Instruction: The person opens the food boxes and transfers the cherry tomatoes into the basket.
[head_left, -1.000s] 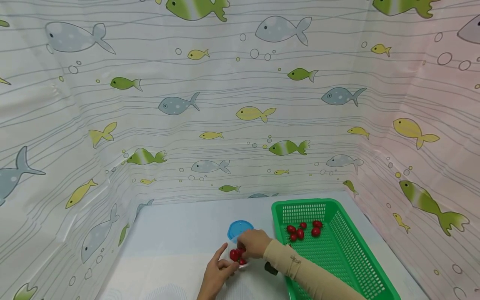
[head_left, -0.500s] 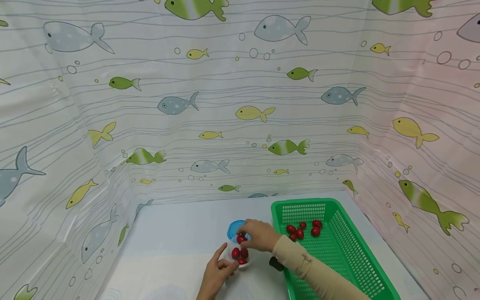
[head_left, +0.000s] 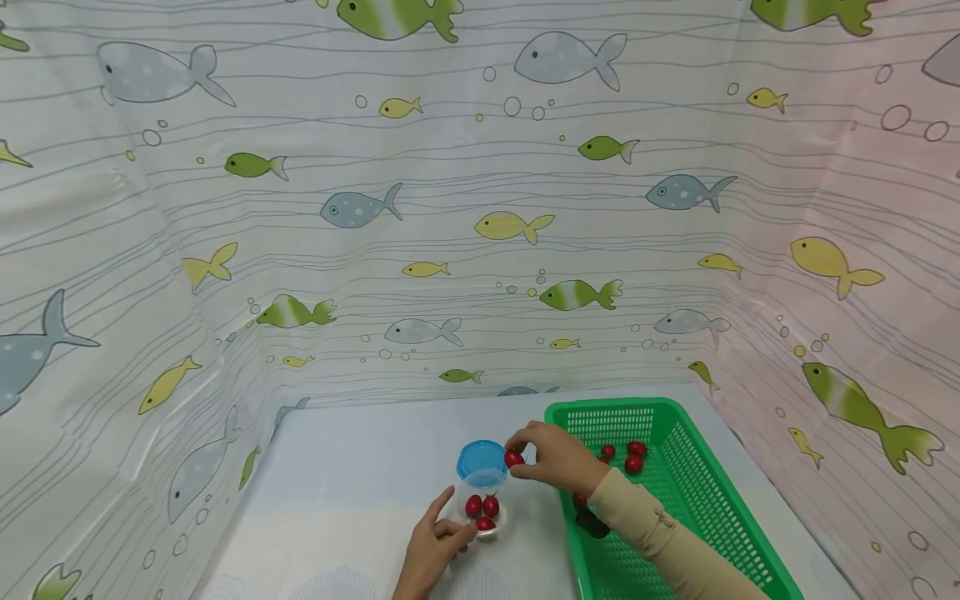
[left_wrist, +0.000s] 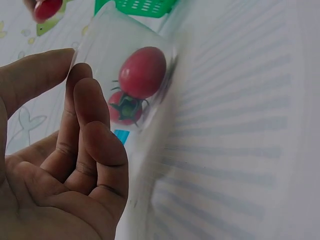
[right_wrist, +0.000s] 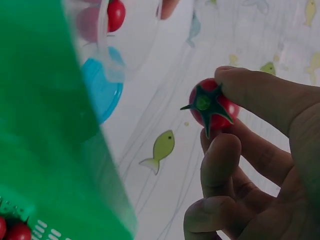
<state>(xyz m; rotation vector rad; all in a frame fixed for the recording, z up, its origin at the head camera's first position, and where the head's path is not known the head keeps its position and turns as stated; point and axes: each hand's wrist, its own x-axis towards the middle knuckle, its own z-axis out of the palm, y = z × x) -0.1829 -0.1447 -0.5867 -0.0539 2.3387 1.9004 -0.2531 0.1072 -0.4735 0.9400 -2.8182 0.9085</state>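
Note:
My right hand (head_left: 551, 457) pinches a red cherry tomato (right_wrist: 212, 106) by thumb and fingertips, its green calyx facing the right wrist camera. It hovers between the clear plastic cup (head_left: 463, 492) and the green basket (head_left: 558, 475). Several cherry tomatoes (head_left: 474, 506) sit inside the cup, two showing through its wall in the left wrist view. My left hand (head_left: 433, 546) holds the cup at its rim, thumb on the near side; in the left wrist view the other fingers (left_wrist: 105, 142) are bent beside the wall.
A blue lid (head_left: 482, 460) lies on the white table (head_left: 360, 475) behind the cup. More cherry tomatoes (head_left: 634, 463) lie at the far end of the basket, partly hidden by my right arm. A fish-patterned sheet (head_left: 420, 350) encloses the table.
My right hand has lifted one cherry tomato out of the cup and carried it right, toward the basket. The left hand stays in place at the cup.

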